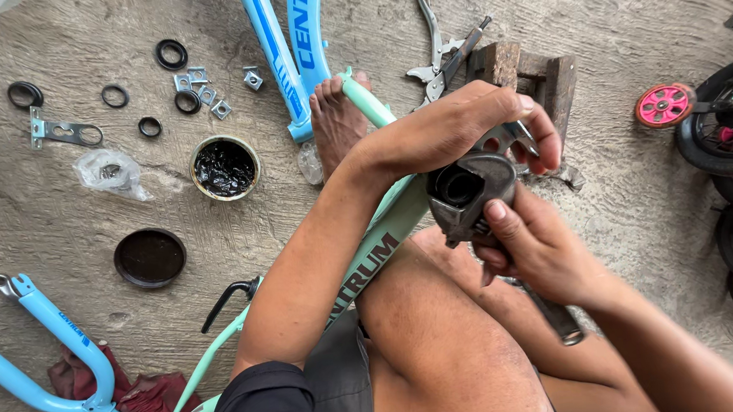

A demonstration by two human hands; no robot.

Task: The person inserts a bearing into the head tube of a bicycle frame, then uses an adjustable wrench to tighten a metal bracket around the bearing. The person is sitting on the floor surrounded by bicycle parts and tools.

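A mint-green bicycle frame lies across my lap, its greasy bottom bracket shell facing up. My left hand reaches over the shell and grips a shiny metal tool at its far side. My right hand holds the shell from below, thumb pressed on its rim, and a dark tool handle sticks out under that hand. My bare foot rests on the concrete beside the frame's tube.
An open tin of black grease and its lid sit left. Rings, washers and brackets lie scattered at top left. Blue frame parts, pliers, a wooden block, small bike wheels surround me.
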